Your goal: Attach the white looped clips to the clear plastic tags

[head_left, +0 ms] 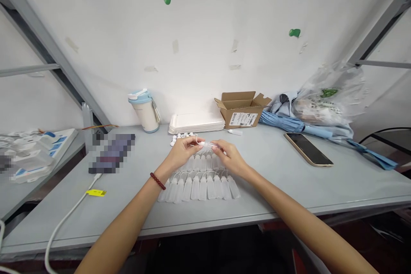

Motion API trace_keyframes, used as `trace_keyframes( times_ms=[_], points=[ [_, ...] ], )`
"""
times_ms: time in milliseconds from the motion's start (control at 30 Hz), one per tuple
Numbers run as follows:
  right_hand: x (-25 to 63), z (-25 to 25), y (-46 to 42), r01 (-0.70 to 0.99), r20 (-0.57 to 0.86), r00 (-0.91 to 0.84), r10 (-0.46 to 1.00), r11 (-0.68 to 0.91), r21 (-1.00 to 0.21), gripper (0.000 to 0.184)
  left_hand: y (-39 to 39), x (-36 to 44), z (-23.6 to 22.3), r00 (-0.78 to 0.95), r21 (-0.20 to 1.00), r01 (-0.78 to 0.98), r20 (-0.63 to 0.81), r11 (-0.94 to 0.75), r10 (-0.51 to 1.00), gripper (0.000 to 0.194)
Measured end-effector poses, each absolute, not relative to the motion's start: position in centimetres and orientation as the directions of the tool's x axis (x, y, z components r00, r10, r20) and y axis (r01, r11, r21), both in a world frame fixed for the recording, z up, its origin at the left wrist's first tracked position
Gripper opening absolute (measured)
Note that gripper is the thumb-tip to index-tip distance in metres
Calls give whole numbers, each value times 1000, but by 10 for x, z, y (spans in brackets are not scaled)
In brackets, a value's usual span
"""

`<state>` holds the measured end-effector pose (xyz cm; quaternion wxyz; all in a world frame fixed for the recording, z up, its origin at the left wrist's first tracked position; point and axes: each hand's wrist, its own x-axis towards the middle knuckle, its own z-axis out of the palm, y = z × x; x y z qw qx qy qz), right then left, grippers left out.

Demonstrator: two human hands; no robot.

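Observation:
My left hand [186, 149] and my right hand [227, 154] meet above the middle of the desk. Between them is a small translucent squeeze bottle [209, 144] lying sideways. My right fingers pinch its body, while my left fingertips grip the white cap [201, 143] with its thin looped strap. Below lie two rows of similar squeeze bottles [203, 189], their necks pointing away from me and thin white straps curving over them. My hands partly cover the back row. Several loose white caps [175, 139] sit just beyond my left hand.
Behind stand a stack of white trays [196, 123], an open cardboard box [241, 113] and a blue-lidded cup [146, 111]. One bottle [236, 132] lies before the box. A phone [308, 150], a blue umbrella [282, 122] and a plastic bag [330, 98] are right; a cable [69, 214] runs left.

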<state>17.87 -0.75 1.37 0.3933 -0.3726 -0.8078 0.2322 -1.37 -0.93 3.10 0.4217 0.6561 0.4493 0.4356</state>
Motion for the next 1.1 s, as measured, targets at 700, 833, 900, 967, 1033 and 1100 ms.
trace_keyframes(
  times_ms=[700,833,900,967,1033,1100],
  points=[
    [176,14,-6,190,196,-352,915,275,-942,39,-14,-10,35,266,946,171,224,-274,938,21],
    [178,16,-7,191,210,-376,903,297,-936,40,-16,-10,38,260,955,203,160,-216,952,26],
    [179,17,-7,211,220,-390,894,319,-924,40,-16,-11,39,282,961,207,122,-185,951,27],
    [179,18,-8,226,229,-394,890,335,-915,40,-16,-10,39,300,967,201,89,-154,950,28],
    [180,18,-7,229,234,-390,891,340,-912,41,-16,-10,39,297,971,195,78,-141,952,27],
    [180,18,-7,223,230,-386,893,333,-916,41,-16,-9,38,288,969,190,100,-160,952,26]
  ],
)
